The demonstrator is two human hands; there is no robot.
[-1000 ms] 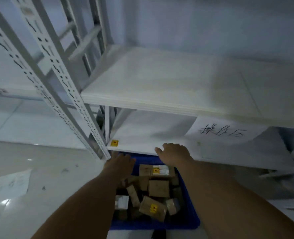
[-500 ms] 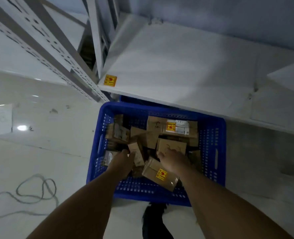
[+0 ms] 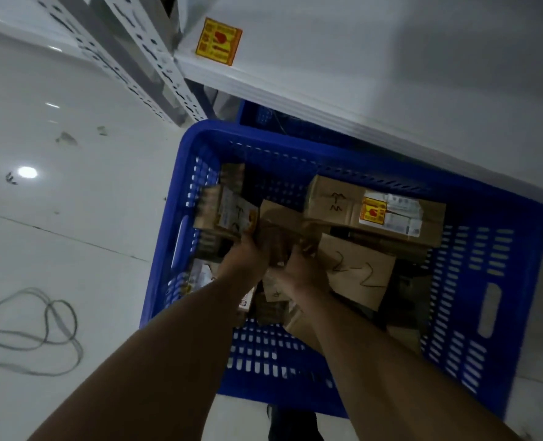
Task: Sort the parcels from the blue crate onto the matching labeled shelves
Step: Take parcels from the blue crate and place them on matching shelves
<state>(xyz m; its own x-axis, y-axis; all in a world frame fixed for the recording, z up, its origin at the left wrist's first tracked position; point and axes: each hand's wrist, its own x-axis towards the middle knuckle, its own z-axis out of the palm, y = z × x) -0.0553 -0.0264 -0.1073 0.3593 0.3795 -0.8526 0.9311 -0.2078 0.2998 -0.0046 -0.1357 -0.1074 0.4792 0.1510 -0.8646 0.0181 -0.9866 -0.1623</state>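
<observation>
Head view: looked steeply down into a blue crate (image 3: pixel 515 281) on a pale glossy floor (image 3: pixel 72 218).
Forearms: both bare, reaching down from the bottom edge into the crate's middle, close together.
Left hand (image 3: pixel 243 261): inside the crate, fingers curled round a small brown parcel (image 3: pixel 271 241) that stood between the two hands; the grip itself was blurred, so how tight it was could not be told.
Right hand (image 3: pixel 302 270): just beside the left, fingers bent against the same small brown parcel's right side; whether it truly gripped could not be told.
Parcel marked 2-2 (image 3: pixel 357 272): flat brown card face, touching the right hand's right side, tilted.
Parcels under the wrists: several brown boxes, partly hidden by the arms.
Labelled box at left (image 3: pixel 232 213): just beyond the left hand, leaning by the crate's left wall.
Long box (image 3: pixel 337 202): farther back, lying flat, with a yellow and red sticker (image 3: pixel 373 211) and a white label.
Shelf (image 3: pixel 391 74): white board overhanging the crate's far edge, bearing another yellow sticker (image 3: pixel 218 41) at its corner.
Upright (image 3: pixel 155 58): perforated white post, left of the shelf.
Cable (image 3: pixel 31 332): looped on the floor, well left of the crate.
</observation>
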